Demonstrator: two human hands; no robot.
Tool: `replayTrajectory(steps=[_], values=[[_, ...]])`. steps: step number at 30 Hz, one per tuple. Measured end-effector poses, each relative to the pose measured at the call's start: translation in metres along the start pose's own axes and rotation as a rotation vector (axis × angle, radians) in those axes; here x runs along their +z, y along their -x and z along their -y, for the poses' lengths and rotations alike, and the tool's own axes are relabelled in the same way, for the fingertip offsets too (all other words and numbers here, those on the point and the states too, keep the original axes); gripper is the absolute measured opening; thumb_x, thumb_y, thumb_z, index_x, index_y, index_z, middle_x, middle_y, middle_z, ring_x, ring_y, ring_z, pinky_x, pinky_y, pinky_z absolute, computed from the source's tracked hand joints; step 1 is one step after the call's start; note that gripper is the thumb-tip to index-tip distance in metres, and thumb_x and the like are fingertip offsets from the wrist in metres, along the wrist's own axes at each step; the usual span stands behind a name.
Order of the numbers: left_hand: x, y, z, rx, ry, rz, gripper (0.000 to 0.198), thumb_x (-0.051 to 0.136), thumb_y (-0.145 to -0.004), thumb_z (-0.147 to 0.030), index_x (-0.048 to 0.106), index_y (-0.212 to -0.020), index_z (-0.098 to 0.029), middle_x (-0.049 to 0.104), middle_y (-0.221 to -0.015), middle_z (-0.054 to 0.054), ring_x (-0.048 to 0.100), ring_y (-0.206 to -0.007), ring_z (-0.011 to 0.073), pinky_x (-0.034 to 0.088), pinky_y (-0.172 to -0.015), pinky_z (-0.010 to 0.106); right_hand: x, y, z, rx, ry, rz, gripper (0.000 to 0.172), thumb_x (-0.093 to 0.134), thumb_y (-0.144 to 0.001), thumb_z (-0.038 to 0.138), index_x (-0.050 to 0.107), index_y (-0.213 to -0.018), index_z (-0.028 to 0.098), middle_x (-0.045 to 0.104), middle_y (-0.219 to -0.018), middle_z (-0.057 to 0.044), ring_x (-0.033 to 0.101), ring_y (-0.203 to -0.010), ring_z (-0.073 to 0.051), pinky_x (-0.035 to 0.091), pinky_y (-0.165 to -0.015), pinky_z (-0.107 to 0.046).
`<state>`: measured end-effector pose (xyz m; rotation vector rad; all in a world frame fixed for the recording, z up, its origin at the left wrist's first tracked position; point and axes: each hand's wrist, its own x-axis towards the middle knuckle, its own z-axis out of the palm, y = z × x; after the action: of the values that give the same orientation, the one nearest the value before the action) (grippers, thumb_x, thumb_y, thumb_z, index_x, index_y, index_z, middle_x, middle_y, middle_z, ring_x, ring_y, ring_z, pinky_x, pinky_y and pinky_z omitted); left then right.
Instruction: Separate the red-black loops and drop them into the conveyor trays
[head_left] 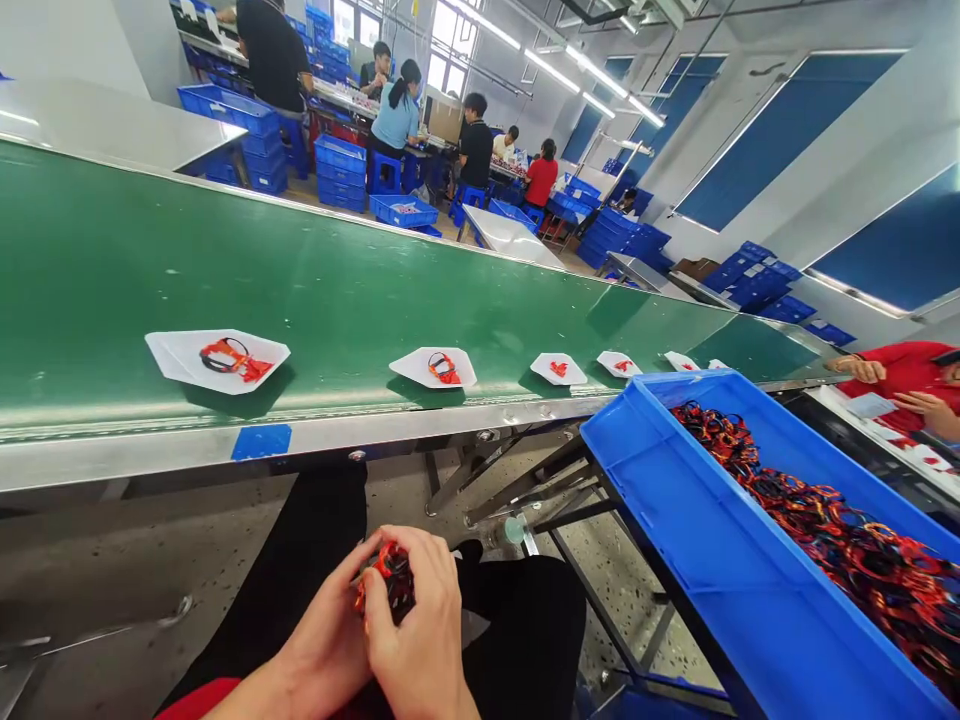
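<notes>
Here we are: our left hand (326,635) and right hand (412,625), fingers (439,590) closed tight around one red-and-black lanyard bundle (390,580) above our black-clad lap (525,630)! To the right, one blue plastic crate (622,450) heaped with lanyards (810,530); ahead, six white cards (217,360) line the green conveyor belt (225,270), inside a busy workshop (750,130).
</notes>
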<state>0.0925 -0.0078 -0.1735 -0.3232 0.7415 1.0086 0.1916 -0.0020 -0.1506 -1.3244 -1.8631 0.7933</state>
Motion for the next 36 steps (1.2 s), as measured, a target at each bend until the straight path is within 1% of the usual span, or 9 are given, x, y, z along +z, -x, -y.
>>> replayTrajectory(steps=[4, 6, 12, 16, 21, 25, 30, 33, 36], values=[[-0.002, -0.006, 0.0, -0.039, -0.032, 0.025, 0.016, 0.064, -0.075, -0.027, 0.068, -0.081, -0.012, 0.07, -0.079, 0.008, 0.065, -0.075, 0.0216, 0.051, -0.073, 0.035, -0.002, 0.002, -0.003, 0.085, -0.152, -0.028, 0.03, 0.056, -0.08, 0.018, 0.057, -0.109, 0.025, 0.061, -0.109, -0.004, 0.054, -0.101, -0.021, 0.041, -0.09, -0.036], [-0.003, -0.008, 0.0, -0.064, -0.06, 0.022, 0.018, 0.065, -0.074, -0.027, 0.068, -0.081, -0.011, 0.071, -0.078, 0.009, 0.065, -0.073, 0.0229, 0.052, -0.072, 0.038, -0.005, 0.002, -0.004, 0.206, -0.318, -0.026, 0.025, 0.057, -0.082, 0.023, 0.059, -0.107, 0.024, 0.062, -0.107, -0.004, 0.056, -0.099, -0.02, 0.043, -0.089, -0.034], [-0.012, -0.008, -0.002, -0.086, -0.122, -0.02, 0.023, 0.068, -0.071, -0.029, 0.068, -0.09, -0.015, 0.072, -0.085, 0.009, 0.066, -0.076, 0.0245, 0.048, -0.083, 0.051, -0.019, -0.005, -0.017, 0.778, -1.337, -0.12, 0.025, 0.053, -0.085, 0.04, 0.063, -0.09, 0.017, 0.069, -0.095, -0.008, 0.064, -0.079, -0.015, 0.049, -0.076, -0.027], [-0.017, -0.01, -0.003, -0.03, -0.152, -0.116, 0.034, 0.071, -0.069, -0.026, 0.066, -0.099, -0.012, 0.072, -0.091, 0.01, 0.066, -0.076, 0.0256, 0.047, -0.086, 0.056, -0.026, -0.008, -0.027, 0.959, -1.617, -0.155, 0.025, 0.056, -0.084, 0.038, 0.064, -0.084, 0.014, 0.071, -0.09, -0.009, 0.065, -0.069, -0.013, 0.05, -0.068, -0.024], [-0.012, -0.008, -0.002, -0.026, -0.159, -0.123, 0.034, 0.071, -0.068, -0.026, 0.067, -0.098, -0.011, 0.072, -0.09, 0.011, 0.066, -0.076, 0.0253, 0.047, -0.086, 0.055, -0.028, -0.006, -0.029, 0.92, -1.629, -0.115, 0.026, 0.054, -0.086, 0.039, 0.067, -0.082, 0.016, 0.072, -0.089, -0.007, 0.066, -0.069, -0.013, 0.051, -0.069, -0.024], [-0.009, -0.007, -0.002, -0.027, -0.16, -0.118, 0.032, 0.071, -0.068, -0.026, 0.067, -0.096, -0.01, 0.071, -0.091, 0.011, 0.066, -0.075, 0.024, 0.048, -0.087, 0.053, -0.026, -0.001, -0.031, 0.841, -1.485, -0.073, 0.031, 0.049, -0.088, 0.042, 0.067, -0.084, 0.018, 0.071, -0.096, -0.009, 0.068, -0.076, -0.016, 0.052, -0.078, -0.033], [-0.011, -0.009, -0.002, 0.008, -0.166, -0.138, 0.031, 0.071, -0.068, -0.027, 0.068, -0.093, -0.009, 0.071, -0.093, 0.014, 0.067, -0.078, 0.0279, 0.049, -0.085, 0.054, -0.026, 0.003, -0.031, 0.538, -1.265, -0.083, 0.03, 0.057, -0.083, 0.038, 0.058, -0.109, 0.022, 0.065, -0.113, -0.01, 0.064, -0.096, -0.022, 0.048, -0.088, -0.041], [-0.01, -0.01, -0.002, 0.02, -0.173, -0.153, 0.031, 0.071, -0.067, -0.027, 0.068, -0.093, -0.01, 0.071, -0.093, 0.015, 0.066, -0.084, 0.0313, 0.048, -0.085, 0.055, -0.029, 0.002, -0.025, 0.378, -1.137, -0.143, 0.053, 0.069, -0.073, 0.028, 0.049, -0.122, 0.026, 0.063, -0.113, -0.008, 0.061, -0.099, -0.02, 0.048, -0.089, -0.037], [-0.009, -0.009, -0.003, 0.03, -0.17, -0.157, 0.029, 0.072, -0.067, -0.026, 0.068, -0.091, -0.01, 0.072, -0.09, 0.015, 0.067, -0.08, 0.0297, 0.048, -0.085, 0.055, -0.031, 0.0, -0.02, 0.318, -1.107, -0.153, 0.069, 0.072, -0.068, 0.025, 0.041, -0.13, 0.025, 0.061, -0.112, -0.009, 0.06, -0.097, -0.02, 0.049, -0.086, -0.035]])
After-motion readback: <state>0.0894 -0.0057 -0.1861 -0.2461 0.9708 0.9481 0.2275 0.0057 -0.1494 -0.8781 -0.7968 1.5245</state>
